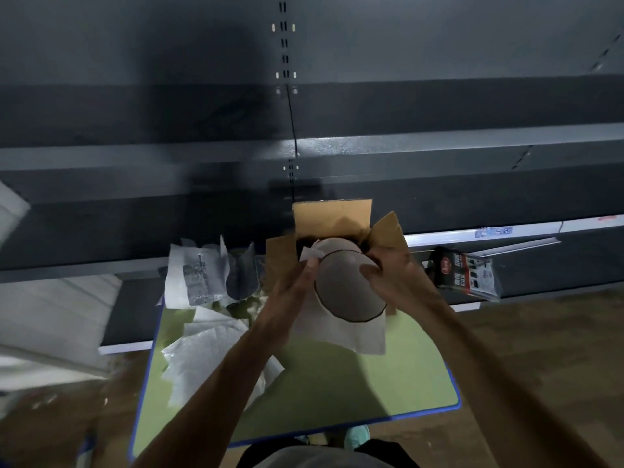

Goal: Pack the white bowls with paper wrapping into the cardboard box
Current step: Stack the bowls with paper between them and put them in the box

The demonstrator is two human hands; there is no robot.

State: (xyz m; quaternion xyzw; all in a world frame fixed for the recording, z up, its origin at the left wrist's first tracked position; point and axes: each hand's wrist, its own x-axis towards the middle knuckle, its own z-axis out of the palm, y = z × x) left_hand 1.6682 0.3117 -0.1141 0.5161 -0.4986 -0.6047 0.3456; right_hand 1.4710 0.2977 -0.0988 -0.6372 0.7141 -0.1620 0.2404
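I hold a white bowl [347, 292] with a thin dark rim line above the green table, tilted with its opening toward me. A sheet of wrapping paper [358, 336] hangs under and behind it. My left hand [297, 282] pinches a corner of the paper at the bowl's upper left edge. My right hand [391, 275] grips the bowl's right rim. Just behind the bowl stands the open cardboard box [332, 217], flaps spread; its inside is dark and mostly hidden by the bowl.
The green table [337, 393] has a blue edge. Several loose sheets of paper [209, 349] lie at its left, more crumpled ones [202, 275] behind. Dark metal shelving [304, 136] fills the background. A packaged item [466, 275] hangs at right.
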